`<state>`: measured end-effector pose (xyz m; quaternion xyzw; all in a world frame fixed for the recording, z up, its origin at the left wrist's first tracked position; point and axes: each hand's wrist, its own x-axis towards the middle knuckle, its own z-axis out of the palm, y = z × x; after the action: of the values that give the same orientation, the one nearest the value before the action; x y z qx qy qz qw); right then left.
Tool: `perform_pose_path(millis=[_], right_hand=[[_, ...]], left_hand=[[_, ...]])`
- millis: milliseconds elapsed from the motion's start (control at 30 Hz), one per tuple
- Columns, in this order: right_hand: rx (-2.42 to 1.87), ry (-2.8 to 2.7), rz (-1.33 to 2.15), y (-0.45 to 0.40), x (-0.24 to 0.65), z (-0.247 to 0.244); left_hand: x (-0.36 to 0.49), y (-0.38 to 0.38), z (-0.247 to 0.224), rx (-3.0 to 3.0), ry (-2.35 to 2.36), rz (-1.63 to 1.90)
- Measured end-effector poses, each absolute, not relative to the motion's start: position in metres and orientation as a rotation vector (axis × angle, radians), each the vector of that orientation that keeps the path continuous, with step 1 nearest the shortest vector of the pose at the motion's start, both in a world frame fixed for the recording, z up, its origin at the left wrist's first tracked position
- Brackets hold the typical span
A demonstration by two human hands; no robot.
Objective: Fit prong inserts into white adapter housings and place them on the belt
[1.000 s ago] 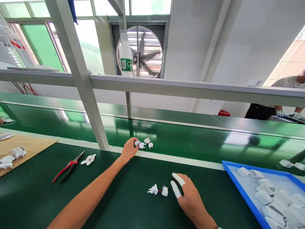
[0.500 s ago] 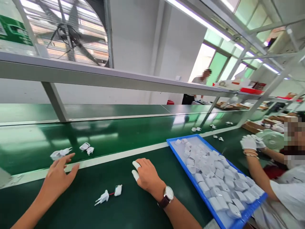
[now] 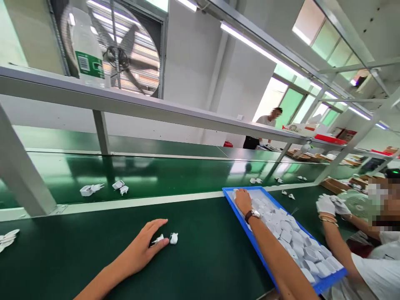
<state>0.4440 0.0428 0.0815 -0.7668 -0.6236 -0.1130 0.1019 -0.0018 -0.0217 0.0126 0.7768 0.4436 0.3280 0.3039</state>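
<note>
My left hand (image 3: pixel 144 245) hovers low over the dark green bench, its thumb and fingers apart around a small white two-pin plug (image 3: pixel 159 238). The thumb partly covers that plug; whether it touches cannot be made out. Just right of the thumb lies a white block-shaped piece (image 3: pixel 174 238). At the far left corner of a blue-rimmed tray (image 3: pixel 333 279), my right hand (image 3: pixel 243 201) reaches down among white plastic housings (image 3: pixel 293 237). Its fingertips are hidden, so any hold is unclear. A watch (image 3: pixel 252 214) is on the right wrist.
White plug pairs (image 3: pixel 90 190) lie on the glossy green strip (image 3: pixel 175 175) behind the bench. Flat white pieces (image 3: pixel 8 239) are at the left edge. A shelf (image 3: pixel 156 106) carries a bottle (image 3: pixel 89 54). On the right, a co-worker's gloved hands (image 3: pixel 331 205) are near the tray.
My right hand has moved from the bench to the tray's far corner. My left hand has moved right, from beside the strip to the plug on the bench. The view has shifted left.
</note>
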Motion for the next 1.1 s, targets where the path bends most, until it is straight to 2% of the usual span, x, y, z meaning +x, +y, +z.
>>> perform_pose_path(millis=[100, 200, 433, 600, 700, 800, 900, 1000, 1100], right_hand=[[-2.075, -1.919, -0.333, 0.046, 0.423, 0.085], [-1.771, -2.092, -0.252, 0.04, 0.365, 0.078], [-0.764, -2.469, 0.245, -0.016, 0.205, 0.049], [-0.968, -2.577, 0.474, -0.023, 0.213, 0.045], [-1.101, -2.539, 0.657, -0.023, 0.225, 0.035], [-1.172, -2.177, 0.905, -0.024, 0.22, 0.025], [-1.113, -1.562, 1.287, -0.029, 0.207, 0.027], [-0.988, -1.124, 1.542, -0.037, 0.196, 0.04], [-0.896, -1.047, 1.66, -0.044, 0.193, 0.048]], left_hand=[[-0.014, -0.015, 0.033, 1.897, 1.28, 0.931], [-0.017, -0.014, 0.041, 1.668, 1.248, 1.054], [-0.014, -0.027, 0.032, 1.439, 1.025, 0.963], [-0.039, -0.028, 0.022, 1.858, 1.392, 0.928], [-0.041, -0.028, 0.015, 2.079, 1.461, 0.885], [-0.033, -0.033, 0.014, 2.354, 1.416, 0.992], [-0.017, -0.044, 0.017, 2.478, 1.229, 1.186], [-0.001, -0.056, 0.019, 2.344, 1.045, 1.26], [0.01, -0.061, 0.022, 2.082, 0.958, 1.294]])
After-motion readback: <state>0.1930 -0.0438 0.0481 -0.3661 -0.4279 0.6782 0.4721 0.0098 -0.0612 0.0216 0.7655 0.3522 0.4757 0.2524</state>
